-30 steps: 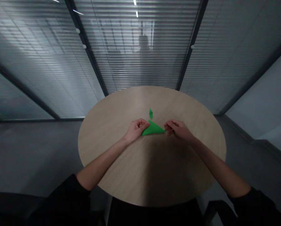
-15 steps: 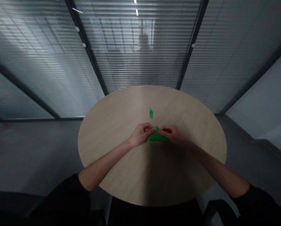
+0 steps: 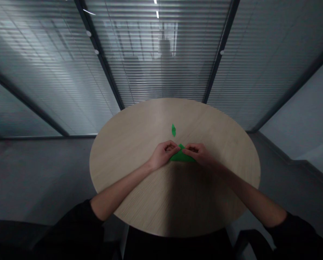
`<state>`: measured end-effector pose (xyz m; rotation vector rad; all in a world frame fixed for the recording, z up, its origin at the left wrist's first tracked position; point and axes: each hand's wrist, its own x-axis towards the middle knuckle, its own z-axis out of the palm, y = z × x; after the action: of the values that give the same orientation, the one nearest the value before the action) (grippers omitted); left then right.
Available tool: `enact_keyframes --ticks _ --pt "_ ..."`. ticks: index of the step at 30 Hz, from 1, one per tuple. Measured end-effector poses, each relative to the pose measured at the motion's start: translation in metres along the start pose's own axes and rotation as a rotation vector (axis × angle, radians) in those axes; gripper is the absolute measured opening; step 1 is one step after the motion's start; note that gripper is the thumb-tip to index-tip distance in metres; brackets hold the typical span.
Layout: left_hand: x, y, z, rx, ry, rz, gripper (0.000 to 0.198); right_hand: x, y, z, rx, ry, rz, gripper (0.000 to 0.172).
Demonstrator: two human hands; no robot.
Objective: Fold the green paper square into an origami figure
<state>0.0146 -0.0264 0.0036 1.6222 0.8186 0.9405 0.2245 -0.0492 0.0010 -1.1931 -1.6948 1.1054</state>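
Observation:
A green sheet of paper (image 3: 182,156), folded into a triangle, lies between my hands with its tip pointing away from me. My left hand (image 3: 164,154) pinches its left slanted side near the tip, thumb on top. On the opposite slanted side, my right hand (image 3: 198,153) grips the paper the same way. The fingers under and behind the paper are partly hidden. Just beyond the hands rests a small green folded paper piece (image 3: 173,130), narrow and pointed at both ends, touched by neither hand.
The round wooden table (image 3: 129,144) carries both paper pieces. Glass panels with blinds (image 3: 161,79) stand behind it, showing a blurred reflection. A dark chair armrest (image 3: 250,238) is at the lower right, and grey floor (image 3: 42,169) surrounds the table.
Both hands and the folded paper have shifted very slightly to the right and away from me. The grip looks the same, and the small green piece has stayed in place.

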Motion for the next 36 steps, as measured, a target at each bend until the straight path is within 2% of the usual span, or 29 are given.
enact_keyframes --ticks 7,18,36 --pt "-0.0020 -0.0017 0.0049 -0.034 0.132 0.076 0.028 0.0025 0.0038 0.0015 0.012 0.041 0.010 0.036" --pt "-0.0032 0.0019 0.0027 0.087 0.170 0.078 0.021 0.0034 0.0044 0.0025 0.036 0.069 0.030 0.036" --pt "-0.0034 0.0023 0.0033 0.102 0.207 0.135 0.016 0.0030 0.0022 0.0018 0.021 0.059 0.027 0.037"
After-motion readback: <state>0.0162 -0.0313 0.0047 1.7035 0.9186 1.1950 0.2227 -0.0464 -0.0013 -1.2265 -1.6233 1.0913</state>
